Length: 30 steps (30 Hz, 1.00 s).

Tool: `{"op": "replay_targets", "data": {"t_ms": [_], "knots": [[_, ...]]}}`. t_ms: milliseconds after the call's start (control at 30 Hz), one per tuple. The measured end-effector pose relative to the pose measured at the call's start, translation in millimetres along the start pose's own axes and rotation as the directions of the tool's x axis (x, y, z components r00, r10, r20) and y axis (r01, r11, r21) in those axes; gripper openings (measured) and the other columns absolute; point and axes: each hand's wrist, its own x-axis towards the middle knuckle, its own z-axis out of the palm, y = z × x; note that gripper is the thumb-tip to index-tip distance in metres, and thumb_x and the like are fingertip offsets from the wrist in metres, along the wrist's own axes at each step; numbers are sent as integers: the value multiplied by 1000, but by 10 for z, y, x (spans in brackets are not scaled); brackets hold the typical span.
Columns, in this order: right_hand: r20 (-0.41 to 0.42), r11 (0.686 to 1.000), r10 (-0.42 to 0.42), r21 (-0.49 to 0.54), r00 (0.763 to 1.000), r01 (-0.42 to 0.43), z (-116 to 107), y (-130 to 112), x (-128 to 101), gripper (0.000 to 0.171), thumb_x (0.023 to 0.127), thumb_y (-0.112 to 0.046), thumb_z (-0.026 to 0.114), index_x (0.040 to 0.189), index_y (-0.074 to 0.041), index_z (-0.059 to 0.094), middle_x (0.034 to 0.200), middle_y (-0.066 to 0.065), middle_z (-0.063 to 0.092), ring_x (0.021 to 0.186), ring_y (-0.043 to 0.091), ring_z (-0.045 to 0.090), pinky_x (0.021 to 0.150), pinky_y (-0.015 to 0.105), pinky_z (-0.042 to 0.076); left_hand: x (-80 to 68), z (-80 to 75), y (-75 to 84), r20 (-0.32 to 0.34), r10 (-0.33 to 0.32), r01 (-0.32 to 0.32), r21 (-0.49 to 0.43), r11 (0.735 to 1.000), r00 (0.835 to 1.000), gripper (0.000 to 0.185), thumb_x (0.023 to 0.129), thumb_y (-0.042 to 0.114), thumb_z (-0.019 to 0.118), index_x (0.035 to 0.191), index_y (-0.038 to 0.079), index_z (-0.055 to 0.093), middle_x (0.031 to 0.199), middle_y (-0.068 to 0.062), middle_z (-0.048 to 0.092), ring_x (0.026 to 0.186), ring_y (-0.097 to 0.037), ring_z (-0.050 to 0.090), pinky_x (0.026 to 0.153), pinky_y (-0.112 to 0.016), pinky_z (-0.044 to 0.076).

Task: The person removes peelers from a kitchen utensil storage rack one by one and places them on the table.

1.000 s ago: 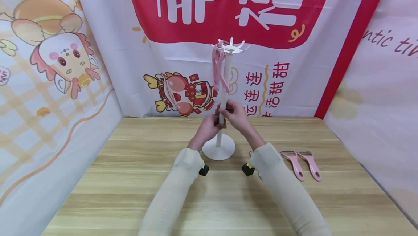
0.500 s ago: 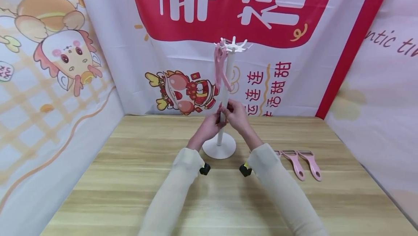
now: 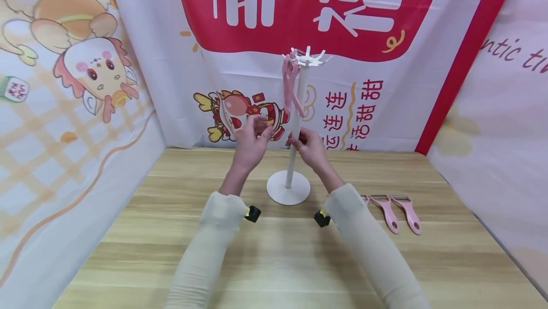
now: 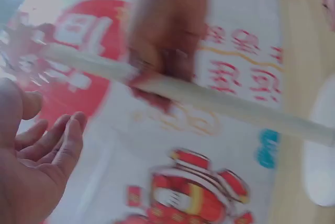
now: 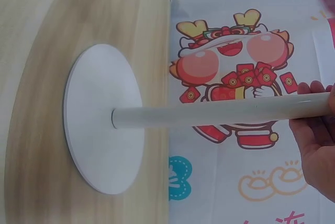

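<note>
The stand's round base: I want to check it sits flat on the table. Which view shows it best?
The right wrist view: the base fills the frame, close and sharp, flat on the table. The head view shows it whole but small. The left wrist view catches only a blurred edge.

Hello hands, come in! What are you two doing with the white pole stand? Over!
Right hand grips stand pole. Left hand open, off the pole. Pink peelers hang up top. Nothing in the way.
</note>
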Motion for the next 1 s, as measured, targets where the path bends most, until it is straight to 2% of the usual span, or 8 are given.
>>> {"op": "replay_targets", "data": {"t_ms": [67,133,267,367,567,733,867,1000], "knots": [[-4,1000,-5,7,1000,5,-2,-1,0,15,99,-11,59,108,0,66,101,17,72,97,27,68,92,41,58,23,-49,173,-33,51,-53,-34,998,998,33,100,20,61,125,0,55,113,-17,68,102,-27,68,87,-40,57],[-7,1000,-7,13,1000,7,-9,5,-1,14,99,-10,59,107,-1,66,100,18,72,97,28,68,91,40,59,45,-70,351,-26,83,-85,-77,993,996,32,100,21,61,124,0,57,113,-16,68,101,-25,68,88,-38,58],[-8,999,1,33,1000,-1,-20,21,-3,17,99,-10,59,108,2,65,101,20,71,96,29,67,91,41,58,96,-60,650,31,116,-110,-153,982,993,33,101,20,59,129,2,57,116,-15,69,108,-23,69,95,-36,58],[4,999,3,41,1000,-3,-10,22,2,19,99,-11,59,110,4,64,101,21,71,96,28,67,91,40,58,142,-39,791,46,113,-106,-143,984,992,37,101,18,58,134,3,54,122,-14,68,113,-22,68,100,-34,56],[19,999,0,47,1000,-1,19,38,5,17,99,-10,59,108,3,65,100,20,71,95,26,66,90,39,58,253,-6,873,59,22,-17,-83,996,998,44,102,21,56,142,4,47,135,-13,63,124,-22,63,105,-33,52],[33,999,20,42,999,-21,5,57,-11,17,100,-12,58,109,1,65,101,18,71,98,26,66,94,41,58,360,33,893,100,-60,66,-55,996,993,48,102,27,56,145,7,45,137,-12,62,126,-22,61,105,-34,52],[19,998,28,57,999,-29,-24,55,-8,14,99,-9,59,107,-1,65,100,18,71,97,26,66,94,43,58,461,54,920,124,-101,119,-144,982,987,46,101,27,58,141,4,51,128,-15,66,118,-23,66,101,-32,55],[37,998,22,52,999,-24,-28,32,4,14,99,-11,59,109,-2,65,102,18,71,98,26,66,94,40,58,522,31,941,146,-149,184,-270,945,978,43,100,22,60,137,1,55,122,-17,67,111,-25,68,97,-31,57]]}}
